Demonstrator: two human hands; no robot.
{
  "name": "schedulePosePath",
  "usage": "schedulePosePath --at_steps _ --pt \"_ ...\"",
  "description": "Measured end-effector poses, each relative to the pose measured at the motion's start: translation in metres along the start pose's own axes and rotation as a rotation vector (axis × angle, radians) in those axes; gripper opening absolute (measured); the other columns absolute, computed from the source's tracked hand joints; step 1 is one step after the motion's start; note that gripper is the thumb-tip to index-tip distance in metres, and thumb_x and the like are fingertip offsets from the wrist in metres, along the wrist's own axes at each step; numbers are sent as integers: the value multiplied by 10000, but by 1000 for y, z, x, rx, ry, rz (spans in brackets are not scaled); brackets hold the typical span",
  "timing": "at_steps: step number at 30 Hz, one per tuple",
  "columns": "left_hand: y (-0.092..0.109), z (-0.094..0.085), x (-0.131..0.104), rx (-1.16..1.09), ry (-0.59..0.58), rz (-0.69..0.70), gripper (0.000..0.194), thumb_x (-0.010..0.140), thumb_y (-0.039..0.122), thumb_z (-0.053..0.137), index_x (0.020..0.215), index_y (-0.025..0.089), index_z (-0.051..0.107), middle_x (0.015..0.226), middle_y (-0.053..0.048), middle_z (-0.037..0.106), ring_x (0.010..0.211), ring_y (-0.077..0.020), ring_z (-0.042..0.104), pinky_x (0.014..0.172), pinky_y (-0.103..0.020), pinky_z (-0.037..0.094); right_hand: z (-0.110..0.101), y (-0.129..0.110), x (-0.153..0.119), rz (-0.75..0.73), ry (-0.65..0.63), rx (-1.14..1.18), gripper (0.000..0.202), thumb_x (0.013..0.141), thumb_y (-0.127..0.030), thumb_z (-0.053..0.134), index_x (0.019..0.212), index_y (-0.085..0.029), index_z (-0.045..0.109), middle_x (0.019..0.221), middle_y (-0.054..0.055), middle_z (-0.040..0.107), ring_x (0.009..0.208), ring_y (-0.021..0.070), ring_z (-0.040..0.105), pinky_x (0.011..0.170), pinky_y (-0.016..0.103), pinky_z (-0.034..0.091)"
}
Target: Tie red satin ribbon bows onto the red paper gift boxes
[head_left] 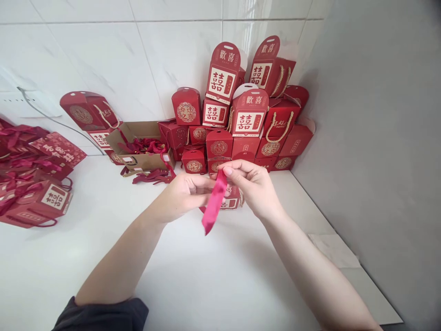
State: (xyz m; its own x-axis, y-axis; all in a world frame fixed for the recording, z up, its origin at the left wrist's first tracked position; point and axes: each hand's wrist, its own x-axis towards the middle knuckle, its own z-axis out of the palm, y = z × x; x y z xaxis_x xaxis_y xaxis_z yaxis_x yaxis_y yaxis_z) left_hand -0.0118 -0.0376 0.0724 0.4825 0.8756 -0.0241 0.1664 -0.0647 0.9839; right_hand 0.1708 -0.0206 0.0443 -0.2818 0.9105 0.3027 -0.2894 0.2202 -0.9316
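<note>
Well in from the right edge of the white tabletop (220,280), with open room on the near side, the ribbon (215,202) is pinched by the right hand (253,188), though any grip by the left hand (182,195) cannot be told.

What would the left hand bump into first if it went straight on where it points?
The left hand would likely meet the red ribbon first: it hangs at the fingers, perhaps touching them. Just beyond is the right hand, pinching the ribbon's top. Depth is unclear here.
</note>
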Motion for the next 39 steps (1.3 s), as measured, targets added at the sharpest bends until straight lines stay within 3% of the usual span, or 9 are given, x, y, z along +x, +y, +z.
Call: schedulePosePath --at_steps 6,9,12,15,21,25,28,33,39 --pt "-4 -3 5 37 110 45 262 798 291 704 1028 178 757 1037 -83 751 974 -255 704 899 -358 561 -10 -8 -2 44 -308 -34 438 823 -153 583 1250 -245 592 1234 58 655 975 179 675 733 278 575" --pt "-3 0 5 16 88 59 269 781 256 719 1037 181 753 1079 -82 740 1015 -258 693 928 -363 554 -9 -7 -4 29 -335 -105 440 837 -130 544 1254 -259 599 1144 46 681 829 148 679 578 222 541" --pt "-1 3 4 -14 38 49 306 762 231 738 1062 172 742 1044 -87 748 944 -252 714 855 -354 588 -7 -4 -3 -16 -358 -108 344 857 -169 563 1176 -254 662 1120 38 697 868 162 680 677 267 563" --pt "0 5 2 -14 20 39 375 737 216 765 1105 164 722 957 -81 761 839 -233 728 769 -336 610 -7 -6 -2 -70 -278 -130 227 887 -287 587 1061 -246 728 1126 35 709 975 189 676 834 320 555" --pt "4 7 -1 39 -34 24 398 736 243 770 1126 185 717 981 -87 759 878 -249 725 745 -341 624 -11 -16 -4 96 -255 -30 357 916 -477 532 1001 -210 754 1022 60 747 974 220 694 810 337 569" --pt "6 8 -5 92 -89 19 317 733 236 768 1046 184 751 907 -74 771 766 -207 738 745 -311 629 -17 -16 -1 63 -34 61 380 897 -506 557 973 -190 753 933 70 764 844 192 727 754 298 580" --pt "7 8 -9 171 -182 7 219 750 272 751 947 183 780 871 -69 774 758 -213 741 756 -310 631 -27 -15 5 96 103 104 372 852 -500 626 994 -174 735 856 67 770 740 170 733 663 254 585" --pt "9 7 -13 204 -422 -17 256 852 282 647 1075 206 746 990 -80 760 895 -212 734 794 -270 610 -50 -23 12 123 211 137 369 873 -493 601 988 -161 713 820 65 769 734 165 740 643 237 592" --pt "13 8 -16 348 -600 0 274 886 236 591 1125 247 725 966 -62 767 861 -188 736 775 -240 591 -82 -32 17 144 367 236 322 933 -401 534 772 -165 683 672 17 725 579 114 699 529 187 573"
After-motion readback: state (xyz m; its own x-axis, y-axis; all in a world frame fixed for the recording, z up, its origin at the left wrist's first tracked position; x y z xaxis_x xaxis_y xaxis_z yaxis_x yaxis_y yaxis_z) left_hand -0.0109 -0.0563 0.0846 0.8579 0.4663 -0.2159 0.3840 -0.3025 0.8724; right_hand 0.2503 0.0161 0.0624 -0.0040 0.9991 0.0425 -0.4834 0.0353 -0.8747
